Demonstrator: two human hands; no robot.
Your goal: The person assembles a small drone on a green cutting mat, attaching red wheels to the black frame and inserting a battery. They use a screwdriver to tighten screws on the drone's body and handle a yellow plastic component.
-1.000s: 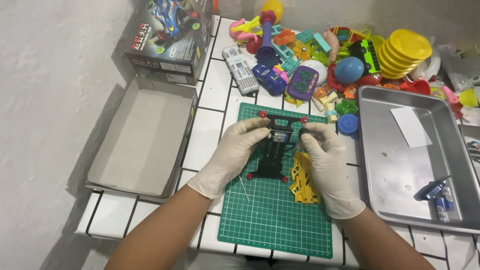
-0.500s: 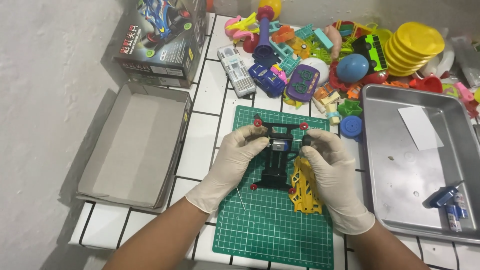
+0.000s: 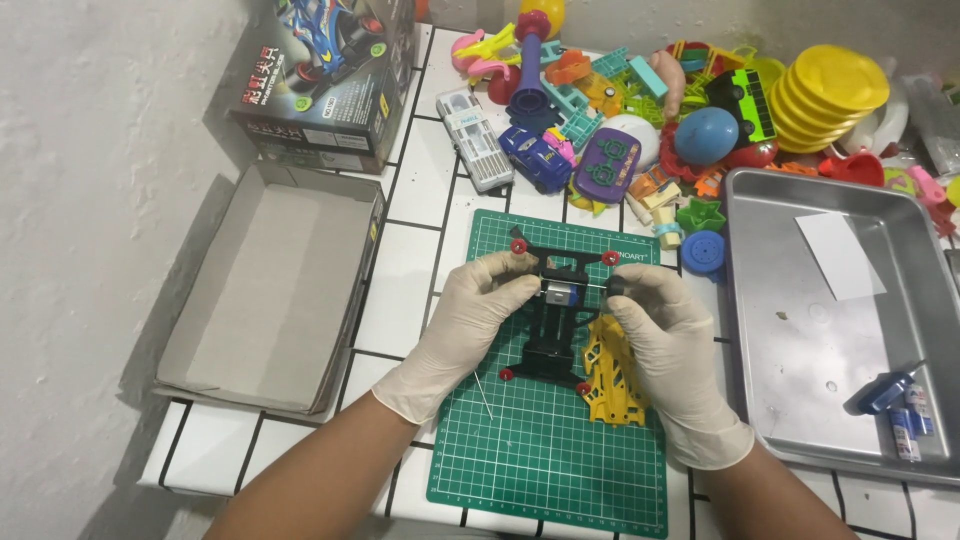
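Note:
A black toy car chassis (image 3: 556, 330) with small red rollers at its corners lies on a green cutting mat (image 3: 555, 455). My left hand (image 3: 462, 335), in a white glove, grips the chassis on its left side. My right hand (image 3: 668, 350), also gloved, pinches a small black wheel (image 3: 616, 285) on a thin metal axle at the chassis's right side. A yellow plastic part (image 3: 612, 375) lies on the mat just under my right hand. A thin white stick (image 3: 483, 398) rests on the mat below my left hand.
An open cardboard box lid (image 3: 265, 290) lies at the left, the printed toy car box (image 3: 320, 85) behind it. A metal tray (image 3: 835, 330) at the right holds a white paper and small blue items. Several colourful toys (image 3: 680, 100) crowd the back of the white tiled table.
My hands and the chassis stay on the mat with only slight shifts; my right fingers now pinch the small black wheel at the axle's end.

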